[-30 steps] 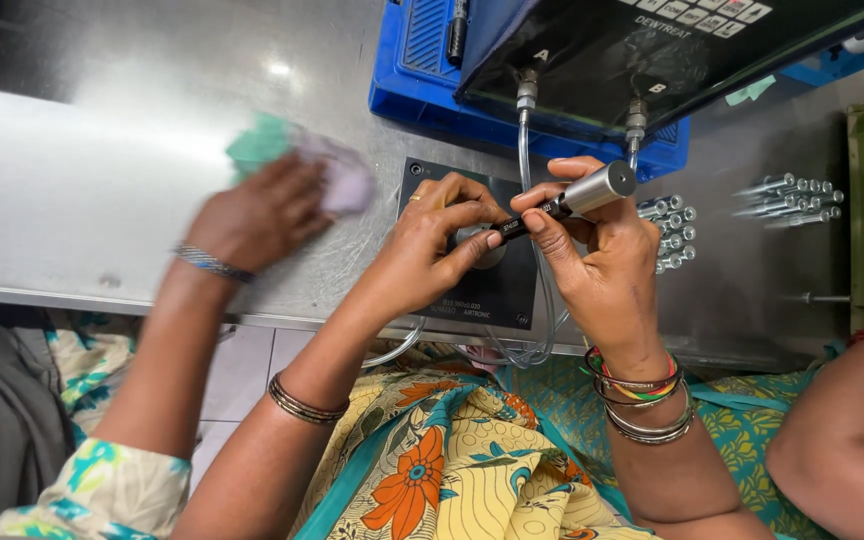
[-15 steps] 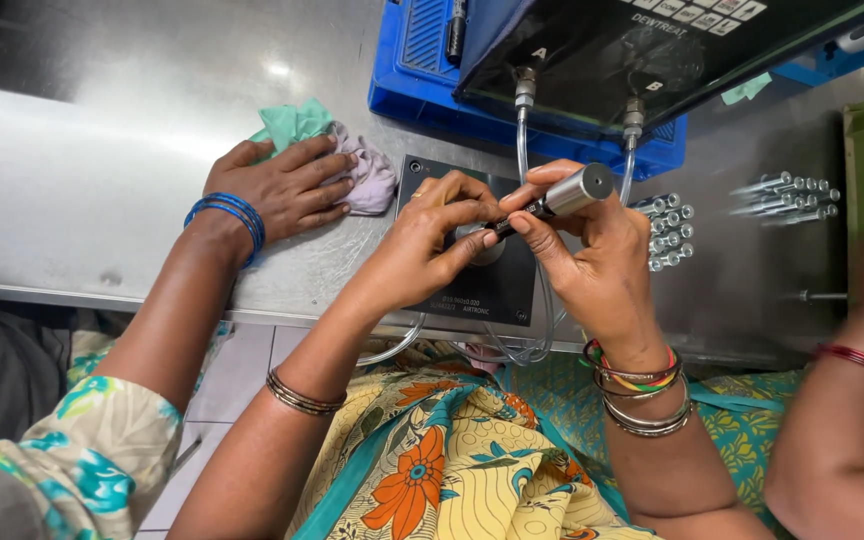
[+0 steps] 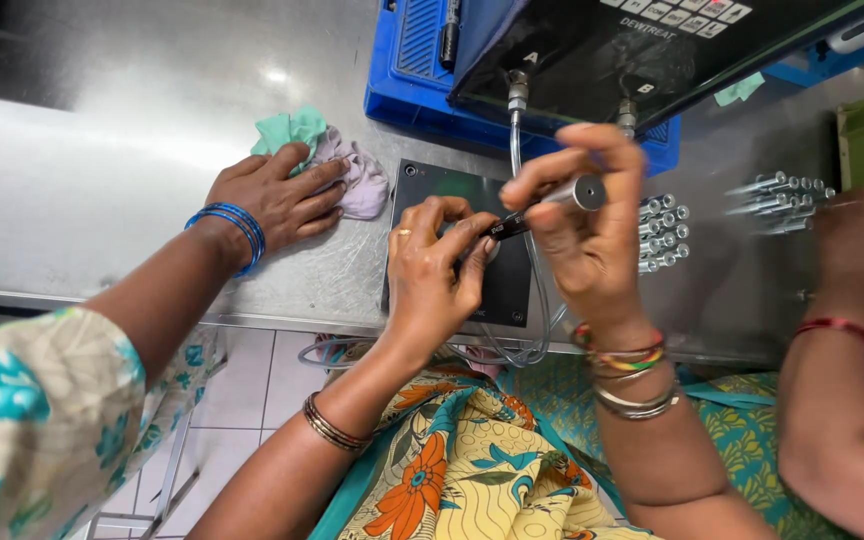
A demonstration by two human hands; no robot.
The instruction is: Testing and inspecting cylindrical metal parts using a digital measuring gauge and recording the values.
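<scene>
Four hands show: the wearer's left hand [image 3: 437, 260] and right hand [image 3: 587, 225] at center, one co-worker's hand [image 3: 277, 200] at nine o'clock, another co-worker's hand [image 3: 857, 240] at three o'clock. One metal handpiece [image 3: 562, 200], one black plate [image 3: 507, 270], one crumpled cloth [image 3: 327, 155], one blue tray [image 3: 422, 75]. Two clusters of silver pins [image 3: 664, 235] [image 3: 780, 200], too many and too small to count exactly.

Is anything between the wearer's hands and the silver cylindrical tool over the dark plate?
Nothing visible. The right hand grips the silver cylindrical metal tool, and the left hand pinches its dark tip over the dark square plate. A co-worker's hand rests aside on crumpled cloths.
</scene>
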